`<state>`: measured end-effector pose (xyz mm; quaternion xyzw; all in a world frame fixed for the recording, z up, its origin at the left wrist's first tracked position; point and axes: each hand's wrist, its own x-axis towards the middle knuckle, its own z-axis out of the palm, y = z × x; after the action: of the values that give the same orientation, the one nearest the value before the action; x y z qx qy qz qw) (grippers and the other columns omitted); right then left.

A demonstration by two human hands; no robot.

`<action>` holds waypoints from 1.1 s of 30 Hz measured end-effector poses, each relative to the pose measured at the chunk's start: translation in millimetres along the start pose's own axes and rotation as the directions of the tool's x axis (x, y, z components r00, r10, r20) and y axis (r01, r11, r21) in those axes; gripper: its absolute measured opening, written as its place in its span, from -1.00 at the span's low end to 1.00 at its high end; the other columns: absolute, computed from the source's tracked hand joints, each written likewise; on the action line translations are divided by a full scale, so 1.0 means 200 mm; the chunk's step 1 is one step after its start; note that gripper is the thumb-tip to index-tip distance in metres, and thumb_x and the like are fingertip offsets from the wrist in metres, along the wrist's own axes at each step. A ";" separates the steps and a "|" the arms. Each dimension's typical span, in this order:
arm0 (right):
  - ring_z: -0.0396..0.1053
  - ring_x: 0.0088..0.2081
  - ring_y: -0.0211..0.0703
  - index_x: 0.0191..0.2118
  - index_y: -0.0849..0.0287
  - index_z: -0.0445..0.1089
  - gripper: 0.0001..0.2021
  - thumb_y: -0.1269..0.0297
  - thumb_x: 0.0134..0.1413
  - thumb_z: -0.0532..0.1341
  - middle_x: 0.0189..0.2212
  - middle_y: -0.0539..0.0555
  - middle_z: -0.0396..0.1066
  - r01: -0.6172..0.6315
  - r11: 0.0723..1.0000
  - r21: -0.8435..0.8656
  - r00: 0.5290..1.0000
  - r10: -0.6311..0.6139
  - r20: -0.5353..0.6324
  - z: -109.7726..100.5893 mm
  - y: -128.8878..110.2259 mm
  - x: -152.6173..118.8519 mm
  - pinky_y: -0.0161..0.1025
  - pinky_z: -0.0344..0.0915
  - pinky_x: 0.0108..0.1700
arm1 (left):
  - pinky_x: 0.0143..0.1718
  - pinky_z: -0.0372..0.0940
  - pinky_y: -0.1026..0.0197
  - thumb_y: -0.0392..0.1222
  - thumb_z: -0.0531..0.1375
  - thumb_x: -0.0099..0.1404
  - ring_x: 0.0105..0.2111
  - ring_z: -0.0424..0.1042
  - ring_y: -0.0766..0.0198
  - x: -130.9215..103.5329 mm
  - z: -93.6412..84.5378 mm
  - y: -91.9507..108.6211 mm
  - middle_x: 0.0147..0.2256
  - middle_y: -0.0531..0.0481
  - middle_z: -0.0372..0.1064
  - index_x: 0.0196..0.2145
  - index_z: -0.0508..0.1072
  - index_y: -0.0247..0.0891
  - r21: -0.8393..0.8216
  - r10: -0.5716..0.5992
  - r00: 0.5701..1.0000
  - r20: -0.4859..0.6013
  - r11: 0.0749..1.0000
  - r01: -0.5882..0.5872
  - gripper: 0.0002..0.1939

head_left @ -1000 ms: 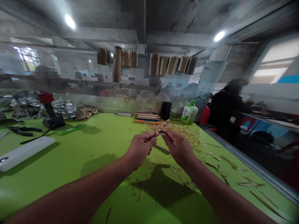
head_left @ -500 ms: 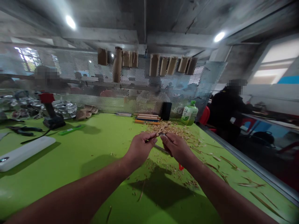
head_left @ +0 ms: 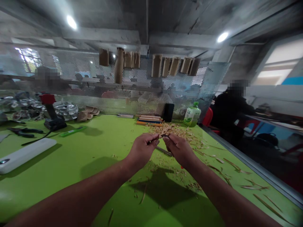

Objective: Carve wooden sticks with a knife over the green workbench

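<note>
Over the table, my two hands meet close together, fingers curled. My left hand [head_left: 144,148] is closed, its thumb and forefinger pinching a small pale wooden piece [head_left: 167,129] whose far end juts out past the fingers. Against that piece, my right hand [head_left: 178,147] is closed on a knife [head_left: 163,135]; only a short dark blade shows by the thumb. A bit of red peeks out below the right palm, and the rest of the handle is hidden. Beneath the hands is a thin grey strip [head_left: 163,151]. Wood shavings [head_left: 187,135] lie around and behind them.
A green bottle [head_left: 192,115], a dark phone [head_left: 169,112] and stacked sticks [head_left: 149,119] stand at the back. To the left are a drill [head_left: 50,110], pliers [head_left: 25,131], a green cutter [head_left: 73,131] and a white case [head_left: 28,155]. A person [head_left: 232,107] sits at right.
The right hand has turned slightly with the knife, so the blade's angle differs and less red shows beneath the palm. My left hand stays almost in place.
</note>
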<state>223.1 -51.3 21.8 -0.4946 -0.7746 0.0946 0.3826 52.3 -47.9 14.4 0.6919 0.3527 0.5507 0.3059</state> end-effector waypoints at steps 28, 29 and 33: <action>0.27 -0.46 -0.22 -0.47 0.13 0.22 -0.63 0.02 0.27 -0.03 -0.53 0.01 0.32 0.068 0.995 -0.068 0.990 -0.075 -0.116 -0.04 -0.01 -0.01 -0.30 0.11 -0.39 | -0.62 0.16 0.36 -0.22 0.29 0.12 -0.66 0.16 0.50 -0.02 0.01 0.08 -0.51 0.03 0.37 -0.10 0.53 -0.39 -0.285 -0.373 0.924 0.077 0.880 0.379 -0.63; 0.26 -0.47 -0.22 -0.47 0.13 0.21 -0.63 0.02 0.27 -0.03 -0.54 0.01 0.31 0.063 0.996 -0.068 0.991 -0.071 -0.115 -0.04 -0.01 -0.01 -0.30 0.10 -0.40 | -0.62 0.16 0.36 -0.22 0.29 0.11 -0.66 0.16 0.50 -0.02 0.01 0.09 -0.50 0.02 0.39 -0.11 0.54 -0.39 -0.285 -0.376 0.924 0.071 0.880 0.380 -0.63; 0.22 -0.50 -0.23 -0.49 0.12 0.18 -0.63 0.01 0.26 -0.04 -0.57 -0.01 0.26 0.047 0.995 -0.089 0.993 -0.056 -0.100 -0.02 -0.02 -0.01 -0.30 0.08 -0.42 | -0.62 0.17 0.37 -0.17 0.32 0.07 -0.63 0.18 0.50 -0.03 0.02 0.08 -0.40 -0.03 0.45 -0.17 0.58 -0.34 -0.300 -0.350 0.936 0.037 0.890 0.345 -0.66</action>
<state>224.0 -56.2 25.0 -0.4949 -0.7698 0.0257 0.4023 56.9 -62.5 24.0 0.5580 0.3852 0.5404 0.4982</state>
